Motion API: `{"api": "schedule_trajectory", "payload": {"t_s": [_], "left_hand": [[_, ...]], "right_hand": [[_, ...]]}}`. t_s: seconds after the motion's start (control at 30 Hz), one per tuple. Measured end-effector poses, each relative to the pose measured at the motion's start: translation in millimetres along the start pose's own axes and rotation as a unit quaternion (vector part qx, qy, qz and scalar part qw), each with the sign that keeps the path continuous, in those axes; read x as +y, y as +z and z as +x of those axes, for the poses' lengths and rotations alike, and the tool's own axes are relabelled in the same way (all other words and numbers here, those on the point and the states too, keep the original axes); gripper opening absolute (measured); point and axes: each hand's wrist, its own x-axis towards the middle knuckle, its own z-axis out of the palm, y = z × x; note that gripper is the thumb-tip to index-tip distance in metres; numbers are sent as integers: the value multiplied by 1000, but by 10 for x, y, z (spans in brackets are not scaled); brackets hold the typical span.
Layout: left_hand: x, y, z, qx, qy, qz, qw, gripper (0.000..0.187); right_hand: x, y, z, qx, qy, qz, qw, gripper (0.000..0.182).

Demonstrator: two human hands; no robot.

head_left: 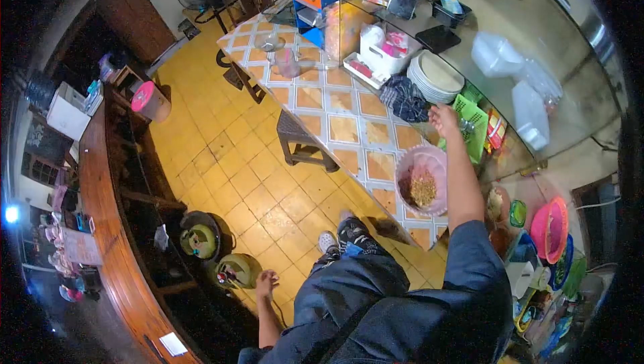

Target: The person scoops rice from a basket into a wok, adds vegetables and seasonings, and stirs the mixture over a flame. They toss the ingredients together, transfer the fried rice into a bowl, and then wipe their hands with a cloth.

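My right hand [444,121] reaches out over the tiled table, its fingers loosely bent and slightly apart, with nothing visible in them. It is between a crumpled dark patterned cloth [405,98] and a green plastic basket [473,142] that holds shiny utensils. Below the forearm, near the table's edge, stands a pink bowl [439,163] with a crumbly yellow-brown food [423,190] inside. My left hand [267,283] hangs low at my side, fingers apart and holding nothing. It overlaps the area beside a green gas cylinder [239,271] on the floor.
A stack of white plates [436,75] and a white container [386,52] line the table's back beside a glass case [516,2]. A brown stool [302,141] is partly under the tiled table [339,101]. On the left runs a long wooden counter [111,230]. A pink basin [550,230] stands right.
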Motion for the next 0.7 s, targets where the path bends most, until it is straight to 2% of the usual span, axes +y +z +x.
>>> {"api": "schedule_trajectory", "payload": {"t_s": [0.07, 0.1, 0.17, 0.2, 0.23, 0.27, 0.33, 0.4, 0.43, 0.47, 0.53, 0.57, 0.63, 0.7], "left_hand": [[201, 180, 63, -22, -55, 82, 995, 25], [257, 201, 147, -22, -55, 85, 995, 25], [282, 92, 359, 11, -128, -37, 991, 21], [254, 42, 568, 11, -123, -35, 992, 21], [420, 72, 613, 38, -125, -21, 991, 20], [614, 120, 716, 68, -110, 4, 992, 20], [1116, 353, 941, 99, -51, 53, 992, 19], [1610, 753, 1168, 80, 36, 98, 991, 18], [1911, 1056, 1189, 60, 80, 117, 988, 18], [2177, 1314, 1226, -1, 146, 138, 980, 15], [2514, 1965, 1378, -23, 179, 171, 969, 14], [2762, 2354, 1335, -69, 143, 164, 974, 15], [3114, 3143, 1179, -201, 164, 181, 949, 16], [3342, 3842, 945, -311, 176, 192, 914, 26]], "right_hand": [[-59, 43, 478, 19, 29, 37, 999, 29], [-91, 53, 687, 49, 31, 49, 997, 28], [-86, 89, 992, 113, 21, 99, 988, 24], [-146, 112, 1148, 112, 20, 104, 988, 24], [-173, 86, 1274, 162, 39, 39, 985, 22], [-157, 64, 1380, 212, 61, -26, 975, 20], [-144, 49, 1578, 240, 74, -37, 967, 18], [193, -318, 2200, 300, 58, -88, 948, 14], [750, -449, 2756, 265, -54, 89, 959, 18], [1088, -781, 3166, 272, -48, 88, 957, 18], [914, -841, 2884, 155, -103, 100, 977, 13], [705, -697, 2432, 165, -121, 32, 978, 9], [75, -208, 1235, 195, -152, -104, 963, 21], [-26, 84, 575, 174, -114, -136, 969, 13]]}}
